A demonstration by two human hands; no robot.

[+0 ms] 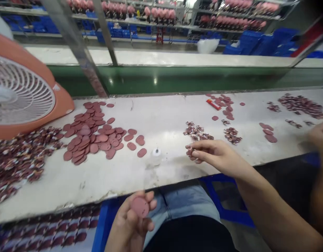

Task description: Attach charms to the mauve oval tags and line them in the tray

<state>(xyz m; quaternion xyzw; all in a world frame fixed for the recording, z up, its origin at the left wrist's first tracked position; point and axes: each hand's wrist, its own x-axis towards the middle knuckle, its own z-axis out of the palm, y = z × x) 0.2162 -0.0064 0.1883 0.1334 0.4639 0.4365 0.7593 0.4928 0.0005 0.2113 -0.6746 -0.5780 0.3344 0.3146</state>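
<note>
Pick-up step, by the look of it. Pinched between thumb and fingers of the left hand [132, 220], low over the lap and just short of the white table [72, 196]: 1 pink disc [140, 207], face up. Out over that table, the right hand [212, 154], fingers drawn together on a few small patterned pieces [191, 154]; whether gripping 1 or merely touching, cannot tell. Next move, as a judgement: separating a single piece from its neighbours and bringing it to the disc, calling for a fine pinch and a steady left hand.

Counted: 1 disc in hand, 1 small white bottle [156, 154] between the hands, 1 orange fan [22, 91], 1 red stick [213, 104], 3 stray discs [267, 132] at right, 1 other person's hand [320, 134] at the far right edge. Disc pile [90, 134] and patterned heap [17, 157] at left: too many to count.
</note>
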